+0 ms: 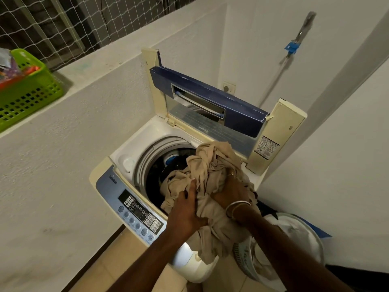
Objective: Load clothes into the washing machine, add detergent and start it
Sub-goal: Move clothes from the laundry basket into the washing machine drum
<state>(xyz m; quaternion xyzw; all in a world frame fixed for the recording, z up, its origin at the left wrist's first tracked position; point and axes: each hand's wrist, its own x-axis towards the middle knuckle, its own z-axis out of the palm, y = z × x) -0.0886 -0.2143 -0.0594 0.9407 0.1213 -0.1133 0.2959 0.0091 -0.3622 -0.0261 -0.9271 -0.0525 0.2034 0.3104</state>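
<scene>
1. Now, on the head camera, our left hand [187,209] and right hand [229,192] both grip a bunched beige cloth [212,165], fingers curled into it.
2. The cloth hangs over the open drum of the washing machine [117,180], partly inside, with the lid [210,98] raised.
3. A laundry basket [294,234] sits just beside the machine.

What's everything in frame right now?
washing machine: 1, cream top-loader, centre
lid: 1, blue, raised open behind drum
control panel: 1, blue-grey, machine front
cloth bundle: 1, beige, over drum opening
plastic basket: 1, green, ledge upper left
laundry basket: 1, pale, floor lower right
wall socket: 1, white, behind lid
tap: 1, metal, wall upper right
left hand: 1, grips cloth bundle
right hand: 1, grips cloth bundle, bangles on wrist
</scene>
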